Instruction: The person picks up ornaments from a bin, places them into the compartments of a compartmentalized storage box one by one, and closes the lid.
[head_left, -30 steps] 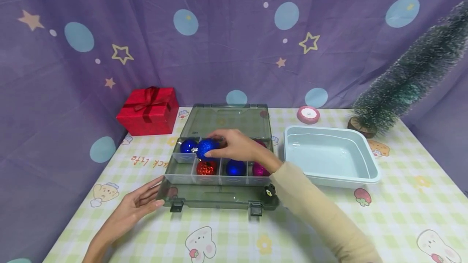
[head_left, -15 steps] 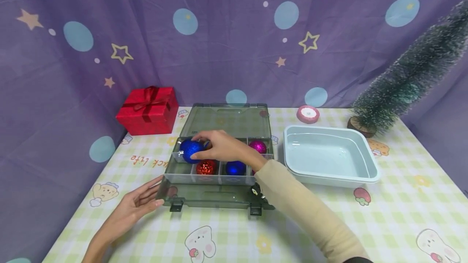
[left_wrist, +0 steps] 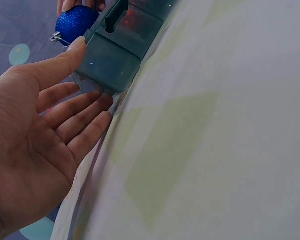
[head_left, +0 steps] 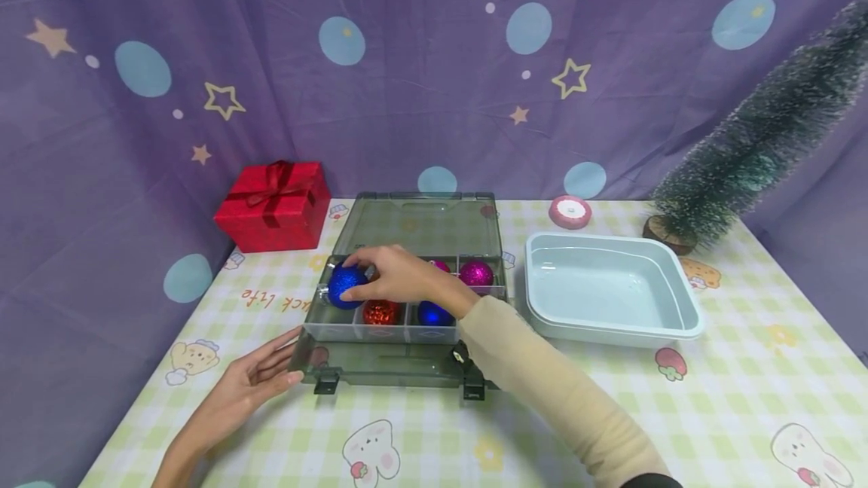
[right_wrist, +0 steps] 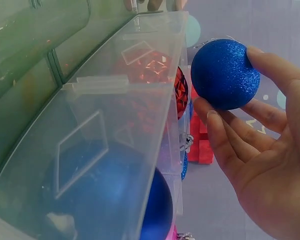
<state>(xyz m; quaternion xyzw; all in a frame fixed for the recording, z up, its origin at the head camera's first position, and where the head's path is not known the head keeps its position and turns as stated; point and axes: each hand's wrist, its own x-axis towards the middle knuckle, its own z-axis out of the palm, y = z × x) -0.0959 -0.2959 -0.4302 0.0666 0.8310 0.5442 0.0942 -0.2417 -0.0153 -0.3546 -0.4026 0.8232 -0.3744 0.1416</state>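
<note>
My right hand (head_left: 400,276) pinches a glittery blue bauble (head_left: 346,288) between thumb and fingers, over the left compartments of a divided plastic storage box (head_left: 380,334). In the right wrist view this blue bauble (right_wrist: 225,74) is level with the divider tops, its silver cap mostly hidden. Below and beside the hand lie a red bauble (head_left: 381,313), a smooth blue bauble (head_left: 434,313) and a magenta bauble (head_left: 477,274), each in a compartment. My left hand (head_left: 237,386) touches the box's front left corner, fingers extended along its side, as the left wrist view confirms.
The box's smoky lid (head_left: 420,224) stands raised at the back. A pale blue basin (head_left: 610,333) is on the right, near a ribbon roll (head_left: 570,212) and a small frosted tree (head_left: 739,164). A red gift box (head_left: 274,205) sits back left.
My right hand has carried the glittery blue bauble leftward and slightly toward the front, over the left compartments. The magenta bauble at the back right has come into view. The left hand stays put.
</note>
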